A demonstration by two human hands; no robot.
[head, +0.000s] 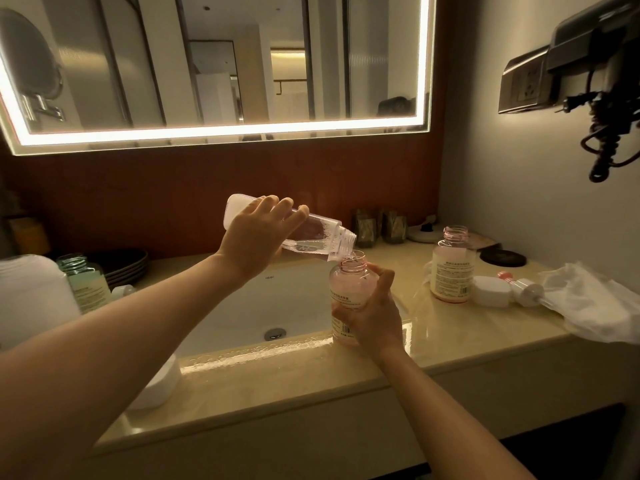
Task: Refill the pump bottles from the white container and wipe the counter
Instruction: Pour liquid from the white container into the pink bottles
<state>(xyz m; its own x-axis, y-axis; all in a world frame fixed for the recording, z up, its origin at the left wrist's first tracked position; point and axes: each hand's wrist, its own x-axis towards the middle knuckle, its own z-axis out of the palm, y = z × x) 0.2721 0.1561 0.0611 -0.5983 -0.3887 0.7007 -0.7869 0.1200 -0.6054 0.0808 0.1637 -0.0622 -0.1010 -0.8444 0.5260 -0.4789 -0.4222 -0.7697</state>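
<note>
My left hand (258, 237) grips a clear container with a white base (318, 237), tipped mouth-down to the right. Its mouth meets the open neck of a pink bottle (349, 282), which my right hand (372, 313) holds upright at the sink's right edge. A second open pink bottle (452, 268) stands on the counter (311, 372) to the right. Beside that bottle lie a white cap (491, 291) and a pump head (524, 289). A white cloth (595, 299) lies at the counter's right end. A green bottle (85, 282) stands open at the left.
The white sink (249, 306) sits under my arms, its drain in the middle. A large white container (31, 296) stands at the far left, with dark plates (124, 263) behind. Glasses and a dark coaster stand at the back right. A hair dryer (595, 81) hangs on the right wall.
</note>
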